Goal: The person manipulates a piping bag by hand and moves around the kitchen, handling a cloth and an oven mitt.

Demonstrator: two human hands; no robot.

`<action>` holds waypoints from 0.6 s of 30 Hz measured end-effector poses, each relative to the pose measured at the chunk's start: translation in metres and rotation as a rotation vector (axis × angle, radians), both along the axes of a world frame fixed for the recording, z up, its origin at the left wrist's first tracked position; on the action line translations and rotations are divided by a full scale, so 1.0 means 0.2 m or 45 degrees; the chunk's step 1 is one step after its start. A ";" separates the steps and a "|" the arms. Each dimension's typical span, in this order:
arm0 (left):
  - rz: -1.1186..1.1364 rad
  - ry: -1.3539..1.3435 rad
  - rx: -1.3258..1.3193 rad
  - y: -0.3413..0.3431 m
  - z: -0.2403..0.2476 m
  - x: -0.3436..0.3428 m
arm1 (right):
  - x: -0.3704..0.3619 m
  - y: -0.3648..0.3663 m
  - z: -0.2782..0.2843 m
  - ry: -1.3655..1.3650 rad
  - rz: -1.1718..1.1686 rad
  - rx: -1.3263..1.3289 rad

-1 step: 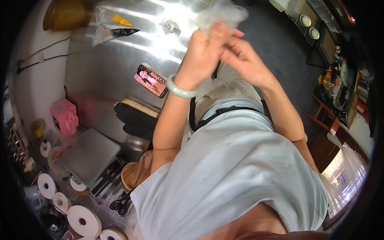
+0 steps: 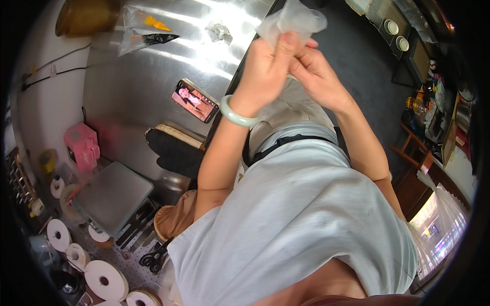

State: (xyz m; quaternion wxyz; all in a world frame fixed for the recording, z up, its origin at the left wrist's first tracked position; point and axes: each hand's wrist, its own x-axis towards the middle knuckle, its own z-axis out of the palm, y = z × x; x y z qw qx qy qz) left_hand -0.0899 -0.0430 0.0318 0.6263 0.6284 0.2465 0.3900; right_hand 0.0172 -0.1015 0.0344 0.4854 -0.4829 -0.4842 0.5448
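A crumpled, translucent plastic bag (image 2: 293, 21) rises from between my hands at the top of the view. My left hand (image 2: 265, 71) is closed round its lower part, with the thumb laid on top. From the other side my right hand (image 2: 322, 76) pinches at the same gathered plastic, its fingertips partly hidden behind my left thumb. A pale green bangle (image 2: 239, 113) circles my left wrist. Nearest to my left forearm on the steel table (image 2: 127, 92) lie a phone (image 2: 195, 101) showing a picture and a black oven mitt (image 2: 173, 149).
Clear bags with yellow filling (image 2: 156, 23) and black filling (image 2: 159, 39) lie at the far left, near crumpled plastic (image 2: 218, 32). A pink device (image 2: 81, 146), a grey scale (image 2: 115, 199), scissors (image 2: 151, 261) and white rolls (image 2: 106, 281) stand at left. Dark floor (image 2: 352, 66) extends right.
Both hands have shifted slightly to the right with the plastic bag, which has also moved a little right and down. It shows more sharply now.
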 end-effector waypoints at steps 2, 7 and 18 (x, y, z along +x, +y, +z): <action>0.084 -0.064 -0.019 -0.03 -0.02 0.00 | -0.03 -0.02 0.01 -0.075 -0.009 0.001; 0.386 -0.295 -0.179 -0.02 -0.02 -0.06 | -0.06 -0.09 -0.01 -0.600 0.167 -0.167; 0.148 -0.366 -0.374 0.02 -0.01 -0.09 | -0.04 -0.11 0.01 -0.075 -0.143 -0.298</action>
